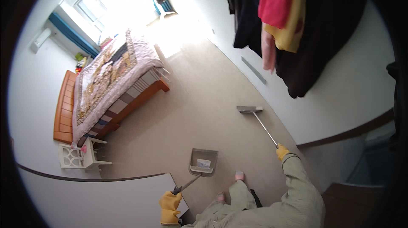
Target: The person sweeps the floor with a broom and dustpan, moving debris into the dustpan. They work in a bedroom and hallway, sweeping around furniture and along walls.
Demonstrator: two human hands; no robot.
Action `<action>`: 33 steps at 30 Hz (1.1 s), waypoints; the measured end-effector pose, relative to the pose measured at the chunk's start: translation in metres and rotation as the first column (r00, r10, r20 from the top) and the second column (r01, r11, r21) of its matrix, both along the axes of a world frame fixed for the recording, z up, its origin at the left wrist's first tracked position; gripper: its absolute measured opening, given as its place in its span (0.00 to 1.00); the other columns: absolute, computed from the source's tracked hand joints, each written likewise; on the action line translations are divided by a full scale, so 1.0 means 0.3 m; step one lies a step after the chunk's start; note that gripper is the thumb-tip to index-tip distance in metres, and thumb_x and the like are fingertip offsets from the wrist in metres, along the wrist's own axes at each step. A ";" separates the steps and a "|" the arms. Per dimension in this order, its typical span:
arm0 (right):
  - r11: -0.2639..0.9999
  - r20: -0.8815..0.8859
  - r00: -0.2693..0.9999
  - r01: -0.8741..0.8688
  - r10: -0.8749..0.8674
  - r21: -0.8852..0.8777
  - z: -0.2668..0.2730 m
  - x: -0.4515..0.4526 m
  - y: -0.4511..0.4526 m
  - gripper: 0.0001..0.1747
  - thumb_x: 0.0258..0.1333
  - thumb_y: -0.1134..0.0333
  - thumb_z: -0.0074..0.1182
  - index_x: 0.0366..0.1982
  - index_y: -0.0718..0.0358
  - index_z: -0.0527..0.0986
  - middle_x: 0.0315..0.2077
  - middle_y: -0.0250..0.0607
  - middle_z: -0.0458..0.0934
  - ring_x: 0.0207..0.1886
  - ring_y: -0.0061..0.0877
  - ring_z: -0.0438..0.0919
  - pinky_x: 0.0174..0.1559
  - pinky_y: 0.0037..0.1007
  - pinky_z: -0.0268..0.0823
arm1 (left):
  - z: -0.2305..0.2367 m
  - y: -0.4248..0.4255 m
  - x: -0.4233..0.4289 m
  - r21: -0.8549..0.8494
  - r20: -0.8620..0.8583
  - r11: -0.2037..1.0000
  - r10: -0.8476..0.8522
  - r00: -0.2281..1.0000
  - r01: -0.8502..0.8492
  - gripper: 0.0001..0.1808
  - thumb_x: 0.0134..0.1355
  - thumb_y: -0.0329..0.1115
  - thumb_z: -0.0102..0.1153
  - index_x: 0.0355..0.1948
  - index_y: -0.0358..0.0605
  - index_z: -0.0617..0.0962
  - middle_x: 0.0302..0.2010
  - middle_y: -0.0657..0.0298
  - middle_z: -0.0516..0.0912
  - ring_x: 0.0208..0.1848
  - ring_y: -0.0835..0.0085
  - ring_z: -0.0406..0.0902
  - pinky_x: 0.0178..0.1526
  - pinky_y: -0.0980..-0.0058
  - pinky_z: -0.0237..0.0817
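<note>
Yellow gloves cover both of my hands. At the bottom, my left hand grips the handle of a long-handled dustpan. The pan is grey, lies over the floor in front of my feet and bears a pale label with writing. To the right, my right hand is closed around the metal pole of a broom, whose wide grey head is by the floor near the right wall. Broom and dustpan are well apart.
A wooden bed with a patterned cover stands at the left, beside a white nightstand. Clothes hang on the right wall. A white panel with a dark edge juts in at lower left. A coat stand stands by the bright window.
</note>
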State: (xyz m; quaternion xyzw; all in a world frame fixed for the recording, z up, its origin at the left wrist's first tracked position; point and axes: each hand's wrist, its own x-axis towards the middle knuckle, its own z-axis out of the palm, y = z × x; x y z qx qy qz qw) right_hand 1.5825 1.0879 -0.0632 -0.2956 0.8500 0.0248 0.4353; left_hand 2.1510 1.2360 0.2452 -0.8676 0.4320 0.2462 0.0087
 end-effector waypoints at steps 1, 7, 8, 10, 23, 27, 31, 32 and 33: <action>0.998 -0.025 0.999 0.034 -0.033 0.058 0.003 -0.008 0.105 0.29 0.64 0.40 0.38 0.47 0.55 0.77 0.47 0.45 0.78 0.49 0.40 0.76 0.53 0.37 0.67 | -0.001 0.005 0.007 -0.008 -0.048 1.000 0.009 0.999 -0.009 0.20 0.50 0.52 0.60 0.21 0.44 0.84 0.16 0.60 0.82 0.25 0.60 0.82 0.33 0.66 0.70; 0.910 -0.105 0.916 -0.360 0.387 0.207 0.218 -0.065 0.800 0.27 0.63 0.51 0.46 0.63 0.43 0.65 0.51 0.44 0.76 0.49 0.40 0.77 0.52 0.38 0.68 | -0.078 0.121 0.049 -0.092 -0.089 0.995 -0.049 0.995 0.041 0.18 0.51 0.46 0.61 0.19 0.40 0.81 0.13 0.61 0.80 0.17 0.70 0.80 0.26 0.72 0.69; 0.928 -0.078 0.945 -0.294 0.318 0.228 0.253 -0.047 0.908 0.27 0.62 0.53 0.46 0.64 0.41 0.64 0.50 0.44 0.77 0.48 0.40 0.77 0.51 0.38 0.69 | -0.094 0.157 0.061 -0.111 -0.095 0.993 -0.056 0.994 0.045 0.18 0.51 0.46 0.61 0.19 0.40 0.81 0.13 0.61 0.80 0.17 0.71 0.79 0.25 0.72 0.68; 0.951 -0.046 0.982 -0.165 0.183 0.260 0.323 -0.012 1.106 0.29 0.61 0.56 0.48 0.65 0.38 0.62 0.48 0.44 0.78 0.46 0.41 0.78 0.49 0.39 0.70 | -0.133 0.224 0.085 -0.163 -0.111 0.985 -0.069 0.991 0.050 0.18 0.51 0.46 0.61 0.19 0.39 0.82 0.13 0.61 0.80 0.17 0.71 0.79 0.25 0.72 0.68; 0.896 0.412 0.851 0.417 -0.326 -0.151 0.443 0.022 1.370 0.23 0.61 0.63 0.50 0.58 0.45 0.71 0.18 0.31 0.69 0.16 0.19 0.65 0.18 0.28 0.58 | -0.179 0.510 0.048 -0.166 -0.264 0.986 -0.070 0.962 0.026 0.17 0.49 0.43 0.63 0.20 0.35 0.82 0.12 0.59 0.79 0.15 0.72 0.77 0.24 0.73 0.67; 0.928 -0.044 0.996 -0.092 0.081 -0.362 0.343 -0.047 0.964 0.23 0.59 0.63 0.47 0.58 0.52 0.69 0.36 0.46 0.79 0.35 0.35 0.77 0.38 0.35 0.69 | -0.127 0.547 -0.052 -0.101 -0.165 0.994 -0.063 0.984 0.046 0.17 0.50 0.44 0.63 0.19 0.38 0.81 0.11 0.61 0.79 0.16 0.71 0.78 0.25 0.73 0.68; 0.927 0.205 0.943 0.304 -0.261 -0.219 0.193 -0.080 0.515 0.21 0.61 0.55 0.44 0.50 0.59 0.72 0.37 0.46 0.80 0.38 0.38 0.77 0.41 0.37 0.69 | -0.074 0.570 -0.160 -0.061 -0.133 0.998 -0.016 0.991 0.008 0.17 0.50 0.44 0.63 0.21 0.36 0.81 0.12 0.61 0.79 0.16 0.72 0.78 0.25 0.74 0.68; 0.924 0.202 0.942 0.310 -0.267 -0.224 0.162 -0.091 0.474 0.21 0.61 0.55 0.44 0.50 0.58 0.73 0.37 0.45 0.79 0.37 0.38 0.77 0.40 0.37 0.69 | -0.063 0.578 -0.175 -0.056 -0.108 0.998 -0.010 0.994 0.004 0.17 0.50 0.44 0.63 0.21 0.36 0.81 0.12 0.60 0.79 0.16 0.72 0.78 0.25 0.75 0.68; 0.929 0.193 0.947 0.299 -0.259 -0.220 0.134 -0.099 0.457 0.21 0.61 0.54 0.44 0.50 0.58 0.73 0.36 0.45 0.79 0.37 0.38 0.77 0.40 0.36 0.69 | -0.047 0.584 -0.184 -0.059 -0.081 0.998 -0.016 0.997 0.011 0.17 0.50 0.44 0.63 0.21 0.36 0.81 0.12 0.60 0.79 0.15 0.72 0.78 0.25 0.75 0.68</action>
